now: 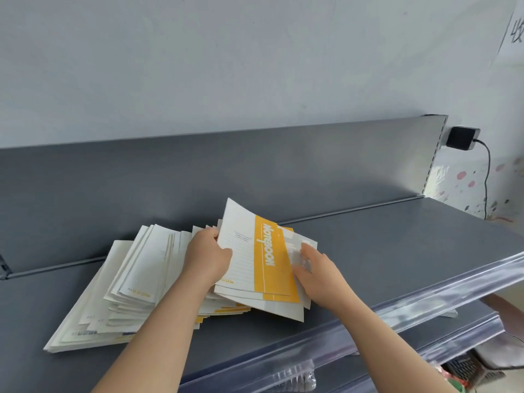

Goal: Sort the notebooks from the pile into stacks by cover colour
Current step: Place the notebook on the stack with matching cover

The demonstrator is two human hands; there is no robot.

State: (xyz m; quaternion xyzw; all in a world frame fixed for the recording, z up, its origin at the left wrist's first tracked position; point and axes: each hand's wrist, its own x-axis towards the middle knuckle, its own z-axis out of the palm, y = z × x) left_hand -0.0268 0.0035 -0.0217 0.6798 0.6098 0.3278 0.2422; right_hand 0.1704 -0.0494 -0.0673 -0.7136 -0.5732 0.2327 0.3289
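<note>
My left grip pinches a yellow notebook by its left edge, thumb on the cover and the other fingers hidden behind it. The notebook is lifted and tilted, its far corner curling up toward 12 o'clock. Its cover is white with ruled lines on the left and has a broad yellow band carrying white lettering on the right.

My right grip is at 3 o'clock of that notebook. Its fingers are stretched out and lie flat on a pale notebook that peeks out from under the yellow one. The thumb rests against the yellow notebook's right edge. This part is blurred, so I cannot tell the pale cover's colour.

The pile lies at 9 o'clock of my left grip, a loose fan of mostly white covers. Slivers of yellow and a little blue show at their near edges. More yellow-edged notebooks sit just under the lifted one.

Everything rests on a grey shelf with a grey back panel at 12 o'clock. A clear strip runs along the shelf's front edge, and a lower shelf shows at 5 o'clock.

At 2 o'clock a black adapter hangs on the wall, with a cable dropping from it.
</note>
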